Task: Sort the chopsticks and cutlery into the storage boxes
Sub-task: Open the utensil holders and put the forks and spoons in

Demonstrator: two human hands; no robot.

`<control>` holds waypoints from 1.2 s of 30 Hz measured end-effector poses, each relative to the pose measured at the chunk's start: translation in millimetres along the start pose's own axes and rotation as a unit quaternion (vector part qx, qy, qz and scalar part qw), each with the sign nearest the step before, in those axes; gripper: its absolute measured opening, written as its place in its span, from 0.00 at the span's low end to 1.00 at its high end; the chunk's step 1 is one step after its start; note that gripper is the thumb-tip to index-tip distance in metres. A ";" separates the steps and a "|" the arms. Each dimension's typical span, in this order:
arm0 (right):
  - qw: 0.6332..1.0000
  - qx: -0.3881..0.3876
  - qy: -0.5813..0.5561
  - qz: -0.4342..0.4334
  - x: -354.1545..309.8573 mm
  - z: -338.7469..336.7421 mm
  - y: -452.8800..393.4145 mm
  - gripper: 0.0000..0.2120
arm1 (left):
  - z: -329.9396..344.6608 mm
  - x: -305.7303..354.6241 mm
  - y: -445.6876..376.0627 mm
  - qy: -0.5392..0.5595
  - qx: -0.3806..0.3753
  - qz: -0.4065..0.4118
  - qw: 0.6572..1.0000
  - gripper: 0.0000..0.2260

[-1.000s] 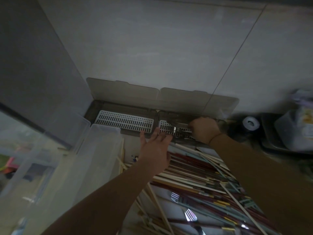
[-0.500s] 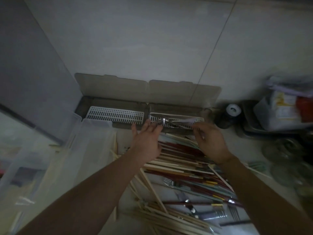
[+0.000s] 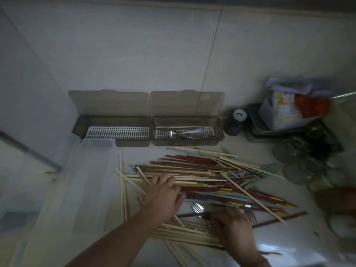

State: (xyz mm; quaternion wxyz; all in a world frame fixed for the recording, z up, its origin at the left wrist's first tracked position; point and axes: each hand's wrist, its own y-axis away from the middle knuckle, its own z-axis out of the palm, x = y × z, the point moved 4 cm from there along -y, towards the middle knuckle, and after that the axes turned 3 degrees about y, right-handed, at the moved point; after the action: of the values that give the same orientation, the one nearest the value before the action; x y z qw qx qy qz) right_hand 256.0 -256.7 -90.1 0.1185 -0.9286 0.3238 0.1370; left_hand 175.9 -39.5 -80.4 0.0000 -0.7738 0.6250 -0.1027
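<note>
Clearly two storage boxes (image 3: 148,130) stand open; left hand (image 3: 163,197) spread flat on chopsticks (image 3: 202,176), right hand (image 3: 234,226) too blurred to judge.

Dim light falls on pale tiled walls (image 3: 134,47) meeting a white counter (image 3: 300,243).

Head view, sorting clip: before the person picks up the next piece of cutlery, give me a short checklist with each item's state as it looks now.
1. Right storage box lid open, ready to receive: ok.
2. Left storage box lid open: ok.
3. Cutlery already lying in the right box, on its slotted tray: ok.
4. Fork lies exposed between the hands, reachable: ok.
5. Left hand flat on the chopstick pile, holding nothing: ok.
6. Right hand blurred; whether its fingers already grip something: cannot tell.
</note>
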 end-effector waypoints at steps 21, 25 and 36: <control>0.988 0.023 0.095 0.123 -2.2 -2.4 -15.6 0.18 | -34.2 -56.7 -7.0 0.440 -0.115 -0.244 0.856 0.04; 0.992 0.037 0.072 0.093 -8.3 -9.9 -32.3 0.16 | -58.8 -76.7 -10.2 0.529 -0.104 -0.256 0.802 0.04; 0.923 0.018 -0.346 0.167 -29.0 -26.7 -112.1 0.13 | -76.5 -90.5 -29.0 0.651 0.005 -0.262 0.713 0.02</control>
State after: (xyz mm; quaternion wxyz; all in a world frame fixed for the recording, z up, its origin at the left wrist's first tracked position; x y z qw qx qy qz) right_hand 310.1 -163.0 -40.9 0.2148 -0.7538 0.4151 0.4619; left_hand 173.9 64.2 -16.1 -0.4294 -0.6484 0.2423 -0.5801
